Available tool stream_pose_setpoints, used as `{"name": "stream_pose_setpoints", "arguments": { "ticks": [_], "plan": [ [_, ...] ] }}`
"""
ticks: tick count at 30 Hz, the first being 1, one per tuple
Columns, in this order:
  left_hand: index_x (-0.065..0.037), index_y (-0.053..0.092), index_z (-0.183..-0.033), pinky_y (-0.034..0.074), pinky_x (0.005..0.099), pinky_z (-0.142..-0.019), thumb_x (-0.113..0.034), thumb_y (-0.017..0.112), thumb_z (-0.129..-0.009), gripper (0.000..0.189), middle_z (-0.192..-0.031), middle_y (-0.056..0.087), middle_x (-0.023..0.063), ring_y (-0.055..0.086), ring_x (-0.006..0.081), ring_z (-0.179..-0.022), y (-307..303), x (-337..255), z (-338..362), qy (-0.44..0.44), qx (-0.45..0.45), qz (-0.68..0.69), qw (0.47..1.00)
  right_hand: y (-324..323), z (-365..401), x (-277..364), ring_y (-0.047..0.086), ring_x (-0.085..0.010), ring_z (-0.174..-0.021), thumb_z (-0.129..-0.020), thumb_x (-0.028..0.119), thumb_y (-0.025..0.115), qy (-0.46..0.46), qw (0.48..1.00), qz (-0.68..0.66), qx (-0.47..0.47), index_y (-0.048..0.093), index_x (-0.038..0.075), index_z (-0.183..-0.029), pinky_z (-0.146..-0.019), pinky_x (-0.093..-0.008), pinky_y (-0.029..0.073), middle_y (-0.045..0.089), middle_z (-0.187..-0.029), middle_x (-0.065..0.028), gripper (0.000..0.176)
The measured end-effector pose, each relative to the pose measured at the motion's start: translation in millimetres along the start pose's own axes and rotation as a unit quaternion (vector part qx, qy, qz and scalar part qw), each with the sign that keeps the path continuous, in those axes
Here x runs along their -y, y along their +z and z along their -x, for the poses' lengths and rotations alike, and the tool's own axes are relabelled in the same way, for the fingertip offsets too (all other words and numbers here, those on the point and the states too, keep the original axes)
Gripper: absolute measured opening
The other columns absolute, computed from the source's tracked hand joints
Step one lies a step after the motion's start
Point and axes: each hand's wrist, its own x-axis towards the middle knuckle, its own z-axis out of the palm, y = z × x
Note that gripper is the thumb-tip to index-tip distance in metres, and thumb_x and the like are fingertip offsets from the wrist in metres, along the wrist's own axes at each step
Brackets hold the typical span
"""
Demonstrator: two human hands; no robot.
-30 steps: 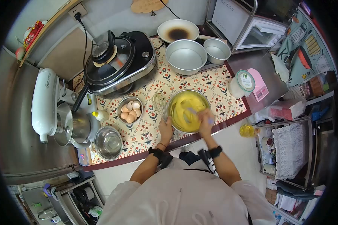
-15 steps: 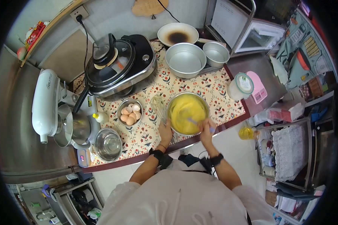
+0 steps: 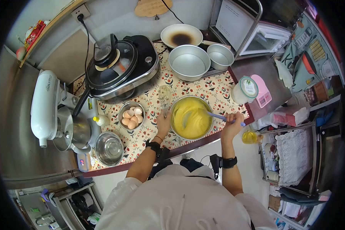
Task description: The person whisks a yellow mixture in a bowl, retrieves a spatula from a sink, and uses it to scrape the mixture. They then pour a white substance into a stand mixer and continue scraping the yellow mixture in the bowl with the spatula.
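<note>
Yellow batter (image 3: 189, 122) with thick swirls fills a metal mixing bowl (image 3: 174, 132) near the counter's front edge. My right hand (image 3: 232, 124) is closed round the purple handle of a spatula (image 3: 217, 115), right of the bowl; its blade end dips into the batter at the right side. At the bowl's left, my left hand (image 3: 164, 123) is closed around a wire whisk (image 3: 165, 96), whose wires point away from me. The whisk's handle is mostly hidden by the fingers. Left of this hand stands a small metal bowl (image 3: 121, 115) of cracked eggshells (image 3: 132, 117).
A white stand mixer (image 3: 46, 103) and a bare metal bowl (image 3: 109, 148) stand at the left. Behind is a black lidded electric cooker (image 3: 120, 73). Round cake pans (image 3: 189, 63) and a frying pan (image 3: 181, 35) sit at the back. A lidded tub (image 3: 244, 90) and pink scale (image 3: 261, 92) are right.
My right hand has moved right and slightly up with the spatula, from over the bowl's edge to beside it. My left hand and the whisk have shifted slightly left and away from me.
</note>
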Motion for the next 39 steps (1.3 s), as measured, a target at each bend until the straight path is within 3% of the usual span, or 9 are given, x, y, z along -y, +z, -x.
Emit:
{"name": "stream_pose_setpoints", "arguments": {
  "ticks": [4, 11, 15, 17, 20, 23, 31, 36, 39],
  "plan": [
    [0.006, 0.056, -0.091, 0.045, 0.0330, -0.062, -0.019, 0.052, -0.082, 0.027, -0.075, 0.061, 0.0203, 0.060, 0.0261, -0.066, -3.8, -7.8, 2.6, 0.013, 0.040, -0.026, 0.999, -17.9, -11.8, -27.6, 0.029, -0.0105, -0.052, -0.085, 0.008, 0.044, -0.017, 0.999, -0.019, -0.036, 0.030, 0.011, -0.065, -0.054, -0.0259, 0.031, 0.029, -0.056, 0.0015, 0.025],
    [0.008, 0.055, -0.090, 0.045, 0.0334, -0.061, -0.019, 0.052, -0.081, 0.029, -0.072, 0.060, 0.0209, 0.059, 0.0287, -0.063, -5.8, 4.4, -4.7, 0.018, 0.074, -0.010, 0.997, -28.9, -42.3, -104.1, 0.025, -0.0115, -0.042, -0.081, 0.014, 0.043, 0.211, 0.961, -0.134, -0.118, 0.028, 0.014, -0.058, -0.051, -0.0276, 0.032, 0.025, -0.046, 0.0025, 0.028],
    [0.008, 0.055, -0.084, 0.044, 0.0358, -0.058, -0.019, 0.052, -0.080, 0.027, -0.067, 0.058, 0.0216, 0.057, 0.0309, -0.060, -2.3, 12.5, -3.0, 0.047, 0.036, -0.022, 0.998, -7.3, -25.4, -88.6, 0.026, -0.0113, -0.041, -0.079, 0.016, 0.046, 0.263, 0.948, 0.020, 0.175, 0.030, 0.013, -0.056, -0.050, -0.0277, 0.033, 0.025, -0.045, 0.0020, 0.028],
    [0.008, 0.054, -0.081, 0.043, 0.0370, -0.056, -0.020, 0.053, -0.081, 0.028, -0.065, 0.057, 0.0221, 0.056, 0.0313, -0.058, -4.3, 12.3, -3.6, 0.046, 0.040, -0.039, 0.997, -16.1, 18.8, -76.1, 0.036, -0.0138, -0.042, -0.075, 0.015, 0.049, 0.121, 0.907, 0.157, 0.371, 0.041, 0.009, -0.057, -0.047, -0.0270, 0.035, 0.037, -0.048, -0.0007, 0.021],
    [0.008, 0.053, -0.077, 0.042, 0.0378, -0.053, -0.020, 0.054, -0.080, 0.028, -0.062, 0.055, 0.0228, 0.055, 0.0329, -0.055, -2.5, 17.9, -5.1, 0.083, 0.025, -0.043, 0.995, -45.6, 69.4, -51.7, 0.049, -0.0239, -0.050, -0.060, 0.006, 0.055, -0.066, 0.675, 0.319, 0.662, 0.046, 0.007, -0.056, -0.048, -0.0310, 0.039, 0.047, -0.053, -0.0078, 0.010],
    [0.009, 0.053, -0.077, 0.042, 0.0379, -0.054, -0.019, 0.054, -0.081, 0.028, -0.064, 0.055, 0.0237, 0.056, 0.0339, -0.057, -2.6, 22.9, -7.3, 0.069, 0.041, -0.044, 0.996, -61.3, 62.9, -66.0, 0.051, -0.0265, -0.052, -0.060, 0.006, 0.054, -0.149, 0.573, 0.315, 0.742, 0.047, 0.007, -0.057, -0.048, -0.0327, 0.039, 0.049, -0.054, -0.0083, 0.008],
    [0.008, 0.054, -0.077, 0.043, 0.0397, -0.057, -0.015, 0.054, -0.079, 0.024, -0.068, 0.056, 0.0246, 0.056, 0.0367, -0.061, 0.8, 4.8, 1.5, 0.057, 0.001, -0.072, 0.996, 24.7, -1.8, -40.1, 0.042, -0.0083, -0.049, -0.077, 0.008, 0.047, 0.024, 0.907, 0.227, 0.354, 0.048, 0.004, -0.059, -0.045, -0.0247, 0.033, 0.046, -0.052, -0.0022, 0.019],
    [0.008, 0.053, -0.076, 0.043, 0.0413, -0.058, -0.013, 0.054, -0.078, 0.021, -0.069, 0.056, 0.0249, 0.056, 0.0378, -0.063, -0.8, 7.0, 1.0, 0.079, -0.006, -0.071, 0.994, -44.6, 73.8, -50.6, 0.045, -0.0107, -0.048, -0.075, 0.006, 0.048, -0.073, 0.803, 0.278, 0.522, 0.046, 0.003, -0.057, -0.047, -0.0220, 0.034, 0.047, -0.051, -0.0038, 0.017],
    [0.008, 0.053, -0.075, 0.043, 0.0415, -0.059, -0.013, 0.054, -0.078, 0.021, -0.068, 0.056, 0.0250, 0.056, 0.0382, -0.063, 0.0, 11.3, 8.6, 0.090, -0.008, -0.086, 0.992, -51.8, 43.3, -29.1, 0.043, -0.0109, -0.045, -0.076, 0.008, 0.046, -0.015, 0.803, 0.281, 0.525, 0.045, 0.004, -0.058, -0.044, -0.0227, 0.032, 0.046, -0.051, -0.0030, 0.018]
  ]
}}
